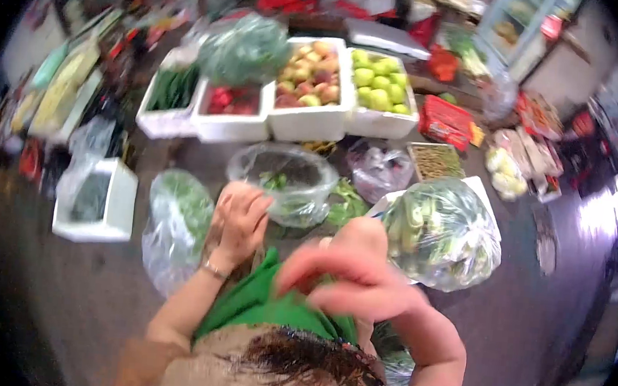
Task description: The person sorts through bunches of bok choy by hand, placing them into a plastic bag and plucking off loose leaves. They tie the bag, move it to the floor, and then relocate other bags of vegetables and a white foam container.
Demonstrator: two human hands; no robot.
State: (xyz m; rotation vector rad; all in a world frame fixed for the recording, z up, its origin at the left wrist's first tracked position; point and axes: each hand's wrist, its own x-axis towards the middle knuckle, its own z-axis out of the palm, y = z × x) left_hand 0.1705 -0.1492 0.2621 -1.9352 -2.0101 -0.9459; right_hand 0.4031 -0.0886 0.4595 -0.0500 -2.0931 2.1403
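Observation:
My left hand [241,224] rests at my left knee, with its fingers loosely bent and nothing seen in them. A bracelet circles that wrist. In front of it is a clear plastic bag [242,161], opened wide, with green leaves inside. My right hand [360,282] is raised over my lap, smeared by motion. Its thumb and fingers are apart and hold nothing visible. Below it is my green garment [241,301]. Beyond my right knee sits a big clear bag of leafy vegetables [441,234] on a white foam box. Loose green leaves [346,202] lie beside the open bag.
Foam boxes hold green vegetables [173,90], red produce [230,102], peach-like fruit [310,75] and green apples [379,83]. A bag of greens [178,218] and a white foam box [123,202] stand left. A red package [445,122] lies right of the apples.

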